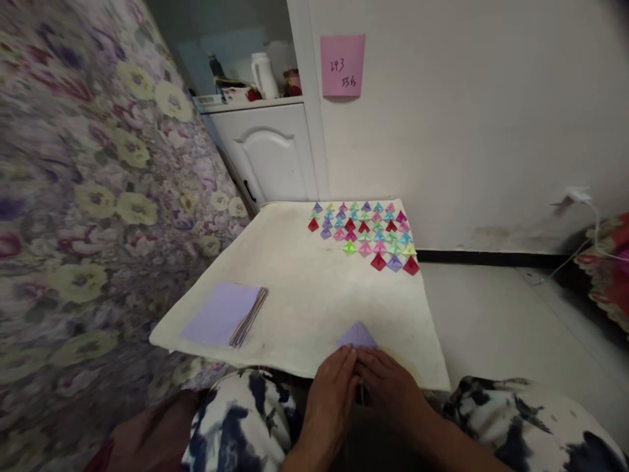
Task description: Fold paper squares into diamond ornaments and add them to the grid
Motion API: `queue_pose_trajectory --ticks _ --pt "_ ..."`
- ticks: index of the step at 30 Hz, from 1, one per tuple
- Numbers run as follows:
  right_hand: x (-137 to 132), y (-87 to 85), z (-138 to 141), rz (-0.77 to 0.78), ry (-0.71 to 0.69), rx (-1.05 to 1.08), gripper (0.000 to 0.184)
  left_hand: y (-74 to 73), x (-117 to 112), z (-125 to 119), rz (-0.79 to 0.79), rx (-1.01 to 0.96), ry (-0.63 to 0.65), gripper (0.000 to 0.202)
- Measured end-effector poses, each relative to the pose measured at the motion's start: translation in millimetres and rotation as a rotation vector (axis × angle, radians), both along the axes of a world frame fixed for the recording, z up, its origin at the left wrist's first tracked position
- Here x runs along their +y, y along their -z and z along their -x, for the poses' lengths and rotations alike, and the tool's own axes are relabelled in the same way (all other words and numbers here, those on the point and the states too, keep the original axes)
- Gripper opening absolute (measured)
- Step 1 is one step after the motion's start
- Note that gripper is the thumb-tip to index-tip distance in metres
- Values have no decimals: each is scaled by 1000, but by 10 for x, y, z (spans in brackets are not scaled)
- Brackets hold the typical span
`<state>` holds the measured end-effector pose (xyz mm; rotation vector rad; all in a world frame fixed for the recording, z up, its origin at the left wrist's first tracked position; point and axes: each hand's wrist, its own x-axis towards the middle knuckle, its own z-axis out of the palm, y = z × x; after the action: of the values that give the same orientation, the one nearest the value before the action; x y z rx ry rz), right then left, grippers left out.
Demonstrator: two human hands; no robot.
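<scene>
A piece of purple paper [358,333], folded to a point at its far end, lies flat at the front edge of the cream-topped table [295,262]. My left hand [333,379] rests on its near part with fingers close together. From the other side, my right hand [390,382] presses on the same paper, and the fingertips of both hands meet at its middle. The thumbs and the paper's near edge are mostly hidden under the hands. To the left sits a stack of square paper [223,314] with a purple sheet on top and multicoloured edges.
Rows of small folded paper pieces [364,248] in many colours cover the table's far right. Behind it stand a white cabinet [270,151] and a wall with a pink note [343,65]. A floral curtain [122,196] hangs at left. My knees flank the front edge.
</scene>
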<state>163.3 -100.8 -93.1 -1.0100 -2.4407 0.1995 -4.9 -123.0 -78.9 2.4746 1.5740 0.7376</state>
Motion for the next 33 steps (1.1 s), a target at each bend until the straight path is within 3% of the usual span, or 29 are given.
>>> queue_pose_trajectory --ticks 5,10,13,16,20,25,33 --pt "-76 26 -81 6 56 8 47 42 -24 49 -60 134 15 38" --pt "-114 -75 -134 100 107 80 43 -53 -35 -23 -13 179 -11 42" --pt "-43 -169 -174 182 154 185 31 -168 21 -89 44 96 -54 31" --pt "116 -243 -191 260 294 309 25 -263 116 -146 103 -44 -141 18" --pt "332 -313 -140 424 462 300 36 -293 240 -171 156 -183 -270 9" --pt "424 -366 -51 543 490 219 40 -318 397 -112 274 -115 -362 39" --pt "478 -354 -39 635 523 210 39 -373 633 -24 416 -20 -368 39"
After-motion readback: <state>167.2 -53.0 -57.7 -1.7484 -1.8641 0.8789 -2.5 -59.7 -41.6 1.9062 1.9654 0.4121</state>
